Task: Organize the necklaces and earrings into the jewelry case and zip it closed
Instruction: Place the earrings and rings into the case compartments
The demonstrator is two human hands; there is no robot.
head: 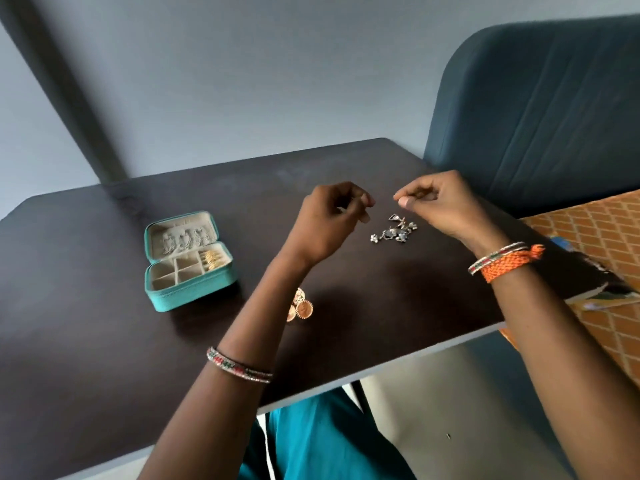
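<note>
On the dark table [104, 341], toward its left side, the teal jewelry case [188, 261] lies open with its lid tilted back. Silver pieces sit in a row in the lid; gold earrings [211, 259] occupy a rear compartment of the base. The divided front compartments appear vacant.

Both hands are raised above the far middle of the table, well apart from the case. The left hand [329, 220] has its fingers curled with the tips pinched together. The right hand [436, 202] is likewise curled, thumb against forefinger. Each appears to pinch something fine, possibly the ends of a thin chain or a small earring part, but the item is too small to identify. Just below the right hand lies a tangled cluster of silver jewelry [394, 230]. Gold coin-shaped pieces [301, 306] lie beside the left forearm, partly hidden by it.

Hazards, as judged from this arrangement:
- Tangling. Lifting one piece from the cluster may drag linked pieces with it, and these could drop.
- Loss of grip. A fine item held only by fingertip pinch can slip during the long carry to the case.
- Forearm sweep. The left forearm passes directly over the coin-shaped pieces; a lowered arm could push them toward the near table edge.
- Zip obstruction. Any chain left hanging over the case rim could catch in the zipper.
</note>
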